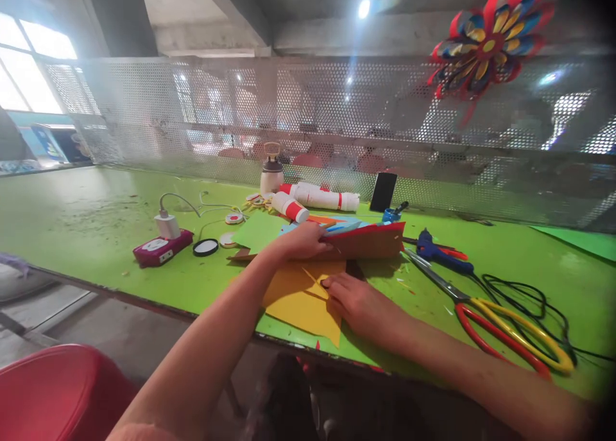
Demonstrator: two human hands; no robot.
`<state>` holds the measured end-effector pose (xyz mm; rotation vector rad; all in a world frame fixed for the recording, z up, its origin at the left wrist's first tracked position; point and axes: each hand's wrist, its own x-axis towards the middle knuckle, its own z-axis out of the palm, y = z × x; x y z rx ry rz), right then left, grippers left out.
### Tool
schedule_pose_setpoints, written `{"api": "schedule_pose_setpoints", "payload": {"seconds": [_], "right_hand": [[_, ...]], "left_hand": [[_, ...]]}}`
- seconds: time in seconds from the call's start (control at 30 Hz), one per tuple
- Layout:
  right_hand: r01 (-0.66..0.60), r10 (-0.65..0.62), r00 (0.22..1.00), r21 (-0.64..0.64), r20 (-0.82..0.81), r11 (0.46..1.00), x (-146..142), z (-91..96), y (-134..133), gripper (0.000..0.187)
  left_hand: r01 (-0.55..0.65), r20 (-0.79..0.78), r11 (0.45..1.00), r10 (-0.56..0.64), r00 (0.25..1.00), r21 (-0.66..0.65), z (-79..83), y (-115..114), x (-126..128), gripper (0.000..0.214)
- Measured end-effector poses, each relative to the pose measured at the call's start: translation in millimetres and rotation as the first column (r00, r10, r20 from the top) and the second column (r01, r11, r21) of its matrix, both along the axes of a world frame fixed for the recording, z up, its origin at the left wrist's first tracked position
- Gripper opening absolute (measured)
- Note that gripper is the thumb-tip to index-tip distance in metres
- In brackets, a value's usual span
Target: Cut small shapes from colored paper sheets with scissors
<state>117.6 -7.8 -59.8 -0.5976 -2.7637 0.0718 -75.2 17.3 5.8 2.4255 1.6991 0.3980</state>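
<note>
My left hand [303, 241] grips the edge of a stack of coloured paper sheets [370, 241], red on top, and lifts it off the green table [86, 216]. My right hand [359, 303] lies lower, fingers together and pressed flat on a yellow-orange sheet [298, 300] that has a cut in it near my fingertips. A light green sheet [257, 230] sticks out behind my left hand.
Large scissors with red and yellow handles [500, 325] lie at the right, a blue glue gun [436, 248] and black cable [524, 293] behind them. White-and-red rolls [317, 198], a bottle [272, 171], a black phone [384, 192], a charger on a pink power strip [162, 245]. Mesh screen behind; pinwheel [491, 40] hanging.
</note>
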Motion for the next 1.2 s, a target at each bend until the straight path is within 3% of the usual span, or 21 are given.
{"api": "schedule_pose_setpoints", "payload": {"seconds": [0.13,0.3,0.43,0.5,0.53,0.63,0.7,0.8,0.97,1.2], "right_hand": [[-0.005,-0.014,0.995,-0.181,-0.104,0.983,19,3.4,-3,0.016],[0.004,-0.085,0.976,-0.369,-0.203,0.929,26,7.0,-2,0.014],[0.01,-0.152,0.951,-0.463,-0.27,0.887,27,8.7,0,0.014],[0.013,-0.184,0.934,-0.485,-0.306,0.874,28,7.9,3,0.015],[0.014,-0.197,0.926,-0.494,-0.32,0.869,28,7.3,4,0.016],[0.015,-0.223,0.914,-0.521,-0.339,0.853,28,5.5,7,0.016],[0.015,-0.229,0.913,-0.534,-0.338,0.846,28,4.9,5,0.016],[0.018,-0.233,0.911,-0.532,-0.34,0.847,28,5.2,1,0.017],[0.029,-0.238,0.904,-0.505,-0.354,0.863,26,5.0,0,0.019],[0.037,-0.243,0.897,-0.486,-0.368,0.873,26,0.5,3,0.015]], "left_hand": [[0.02,-0.037,0.999,-0.021,0.999,-0.043,-5.0,-2,4,0.029],[0.133,-0.064,0.986,-0.14,0.988,-0.104,-6.2,-10,9,0.024],[0.217,-0.042,0.972,-0.221,0.974,-0.09,-8.9,-27,6,0.04],[0.194,-0.031,0.981,-0.193,0.981,0.006,-15.6,-43,3,0.048],[0.123,-0.035,0.986,-0.12,0.992,0.109,-20.4,-53,2,0.047],[-0.046,-0.006,0.93,0.052,0.999,0.364,-37.1,-81,4,0.026],[0.069,-0.097,0.923,-0.034,0.995,0.378,-45.8,-94,10,0.014],[0.145,-0.243,0.895,-0.043,0.969,0.422,-49.8,-97,22,0.021],[0.071,-0.259,0.927,0.028,0.966,0.368,-47.6,-91,42,0.023],[0.035,-0.253,0.951,0.046,0.966,0.307,-63.8,-98,62,0.024]]}}
